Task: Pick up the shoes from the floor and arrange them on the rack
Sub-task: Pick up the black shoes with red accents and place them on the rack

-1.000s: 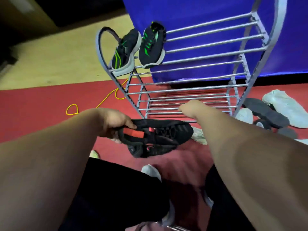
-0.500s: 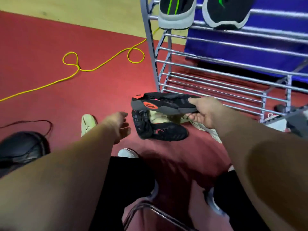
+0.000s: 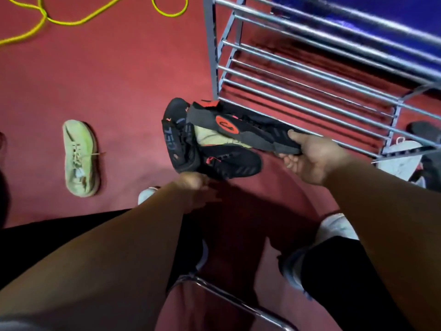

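Now, from the left: a pale sneaker point(image 3: 80, 156) lies alone on the red floor. Free half a second ago, the left hand point(image 3: 191, 187) has dropped onto the second black sneaker point(image 3: 226, 163) on the floor; its grasp is too blurred to tell. The right hand point(image 3: 312, 158) pinches one end of the first black sneaker point(image 3: 238, 129), sole up, just before the rack point(image 3: 310, 91). The pair looks nearly gathered.

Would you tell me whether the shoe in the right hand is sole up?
Sole up: the black shoe's grey sole with its orange logo faces the camera.
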The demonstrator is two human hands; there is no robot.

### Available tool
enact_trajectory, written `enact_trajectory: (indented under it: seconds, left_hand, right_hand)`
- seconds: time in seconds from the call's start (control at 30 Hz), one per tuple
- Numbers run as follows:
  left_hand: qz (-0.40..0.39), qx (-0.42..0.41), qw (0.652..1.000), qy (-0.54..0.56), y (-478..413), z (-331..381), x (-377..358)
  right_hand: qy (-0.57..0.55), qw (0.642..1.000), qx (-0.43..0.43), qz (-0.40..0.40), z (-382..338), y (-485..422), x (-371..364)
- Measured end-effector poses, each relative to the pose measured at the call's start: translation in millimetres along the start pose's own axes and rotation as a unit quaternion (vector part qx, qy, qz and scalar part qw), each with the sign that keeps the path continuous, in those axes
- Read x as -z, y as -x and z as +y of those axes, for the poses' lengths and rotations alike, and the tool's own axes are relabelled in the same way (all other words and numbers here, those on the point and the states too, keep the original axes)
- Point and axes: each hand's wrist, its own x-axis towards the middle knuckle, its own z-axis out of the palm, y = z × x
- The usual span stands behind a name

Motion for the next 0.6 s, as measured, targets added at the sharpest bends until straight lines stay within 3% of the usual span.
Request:
enact_trajectory:
  seconds: [0.13,0.2,0.6]
  left_hand:
    - [0.146,-0.083,0.981,0.093,-26,6,23]
    - [0.179,-0.113,0.964,0.164,-38,7,44]
    - [0.147,-0.059,0.975,0.155,-70,13,33]
  right_hand:
    - [-0.053,0.998,-0.014,0.004,-7,-7,-16]
    - [-0.072,0.997,-0.015,0.003,-9,-8,-28]
    - [-0.074,0.996,-0.023,0.054,13,-30,-29]
